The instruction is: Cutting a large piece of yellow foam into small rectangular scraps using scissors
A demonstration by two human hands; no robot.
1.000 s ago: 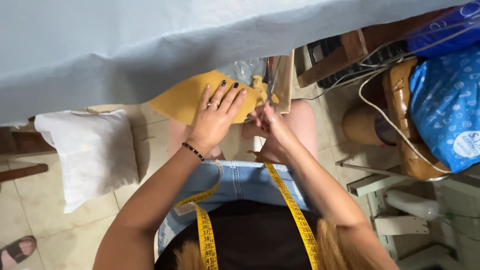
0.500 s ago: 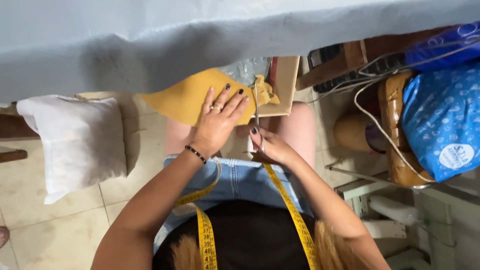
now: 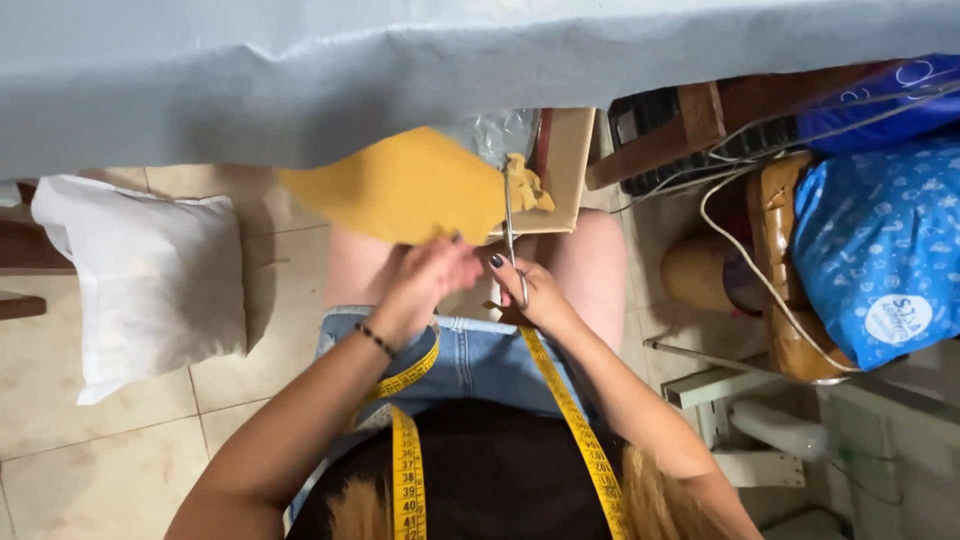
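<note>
Left hand (image 3: pixel 425 280): grip closed on the near edge of the mustard fabric piece (image 3: pixel 400 188), held above the lap. Right hand (image 3: pixel 530 290): fingers through the handles of the scissors (image 3: pixel 510 225), blades pointing far along the fabric's right edge. Fabric: likely light, soft, floppy; best held close to the cut. Right: cardboard box (image 3: pixel 565 165). Left: white pillow (image 3: pixel 150 270). Around the neck: yellow tape measure (image 3: pixel 405 470).
</note>
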